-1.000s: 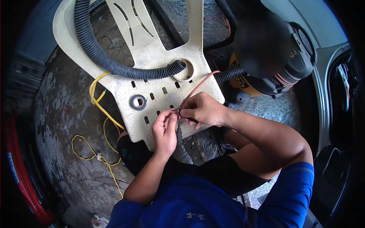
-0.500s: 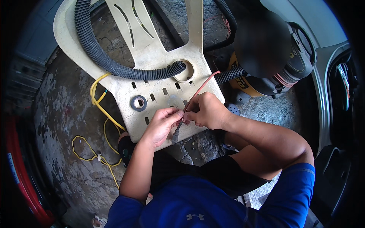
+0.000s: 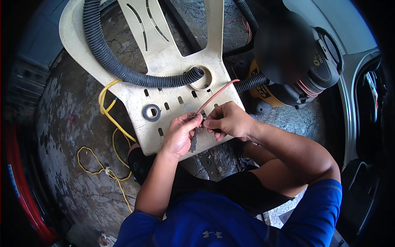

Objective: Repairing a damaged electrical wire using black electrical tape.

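Note:
My left hand is closed on a thin power cord, pinching it between thumb and fingers. The cord's reddish length runs up and right from the fingertips. Below them hangs its dark plug. My right hand is right beside the left, thumb and forefinger pressed together at the cord. Whatever is in that pinch is too small to make out. Both hands are over the front of a cream plastic chair, where a roll of black tape lies flat to their left.
A black corrugated hose curves over the chair, its end at a beige ring. A black and yellow vacuum cleaner stands at the right. Yellow cord hangs off the chair's left side onto the stained concrete floor.
My right hand has shifted slightly right, away from the left, and its lower fingers have loosened. My left hand has moved a little right, and the plug now hangs more upright.

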The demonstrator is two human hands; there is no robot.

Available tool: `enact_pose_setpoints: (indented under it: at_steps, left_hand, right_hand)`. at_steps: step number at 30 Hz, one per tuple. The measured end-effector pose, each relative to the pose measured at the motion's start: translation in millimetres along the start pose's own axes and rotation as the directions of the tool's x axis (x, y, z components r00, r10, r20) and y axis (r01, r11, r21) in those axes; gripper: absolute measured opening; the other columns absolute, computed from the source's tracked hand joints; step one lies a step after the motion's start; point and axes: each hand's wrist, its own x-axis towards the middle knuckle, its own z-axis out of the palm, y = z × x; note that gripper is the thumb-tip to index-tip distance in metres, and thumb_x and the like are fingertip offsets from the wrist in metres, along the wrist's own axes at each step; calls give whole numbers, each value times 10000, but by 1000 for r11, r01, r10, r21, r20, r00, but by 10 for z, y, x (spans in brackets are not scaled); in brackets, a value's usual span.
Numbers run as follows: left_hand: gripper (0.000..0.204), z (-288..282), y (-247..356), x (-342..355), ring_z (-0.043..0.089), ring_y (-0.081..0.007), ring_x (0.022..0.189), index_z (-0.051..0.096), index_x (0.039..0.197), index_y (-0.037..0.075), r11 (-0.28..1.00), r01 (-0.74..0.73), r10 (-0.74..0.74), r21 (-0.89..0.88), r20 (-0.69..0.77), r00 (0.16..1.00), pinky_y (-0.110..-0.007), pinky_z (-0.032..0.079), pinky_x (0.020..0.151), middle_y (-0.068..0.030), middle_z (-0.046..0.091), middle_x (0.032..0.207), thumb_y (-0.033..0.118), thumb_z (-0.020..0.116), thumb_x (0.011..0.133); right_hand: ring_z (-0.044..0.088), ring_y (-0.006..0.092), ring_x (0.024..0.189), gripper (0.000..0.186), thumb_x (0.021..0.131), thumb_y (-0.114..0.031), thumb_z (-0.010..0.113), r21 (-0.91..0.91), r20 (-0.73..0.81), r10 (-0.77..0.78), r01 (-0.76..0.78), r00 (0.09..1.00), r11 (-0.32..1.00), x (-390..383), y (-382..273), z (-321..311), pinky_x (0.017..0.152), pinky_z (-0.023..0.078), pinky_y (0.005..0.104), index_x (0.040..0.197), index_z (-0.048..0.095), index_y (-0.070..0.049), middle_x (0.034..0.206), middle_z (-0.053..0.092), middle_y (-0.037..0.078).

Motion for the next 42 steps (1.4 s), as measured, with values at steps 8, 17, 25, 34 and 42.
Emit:
enact_pose_setpoints:
  at_steps: [8, 17, 25, 34, 42]
  left_hand:
    - [149, -23, -46, -12, 681, -135, 875, 712, 1141, 36, 1000, 5, -5, 0, -34, 999, -289, 538, 832, -32, 724, 968, 140, 720, 1034]
    - [181, -72, -57, -188, 724, -202, 885, 711, 1206, 25, 997, -70, 70, 26, 18, 997, -360, 621, 826, -101, 740, 1064, 21, 678, 1028]
    - [385, -46, -31, -230, 716, -211, 970, 578, 1451, 53, 998, -6, 2, 63, 65, 998, -376, 612, 863, -89, 696, 1156, 73, 617, 1068]
    - [82, -67, -91, -334, 734, -254, 1084, 575, 1137, 46, 980, -89, 95, 177, -26, 995, -399, 661, 857, -108, 672, 1226, 68, 617, 1070]
    - [208, 59, -198, -373, 611, -43, 722, 571, 903, 58, 677, -361, 587, 641, -175, 790, -220, 520, 647, -18, 664, 861, -22, 754, 963]
  right_hand:
    - [688, 147, 638, 195, 992, -133, 728, 7, 57, 133, -134, 989, 991, 22, 28, -88, 597, 630, 298, 1012, 757, 59, 847, 730, 93]
    - [654, 126, 655, 204, 989, -163, 724, -168, 131, -19, 41, 991, 985, 262, 76, -63, 570, 594, 293, 1049, 751, 30, 834, 705, 56]
    - [663, 137, 650, 210, 953, -154, 769, -250, 141, -140, 172, 980, 953, 277, 126, -17, 578, 572, 309, 1091, 772, 4, 829, 728, 59]
    - [757, 314, 792, 247, 855, -194, 810, -606, 35, -359, 305, 933, 734, 165, -23, 61, 790, 587, 406, 987, 799, 15, 858, 775, 190]
    - [747, 225, 735, 286, 943, -101, 652, -157, 110, -8, 25, 994, 987, 89, -113, 161, 656, 621, 351, 1138, 741, 87, 868, 753, 150]
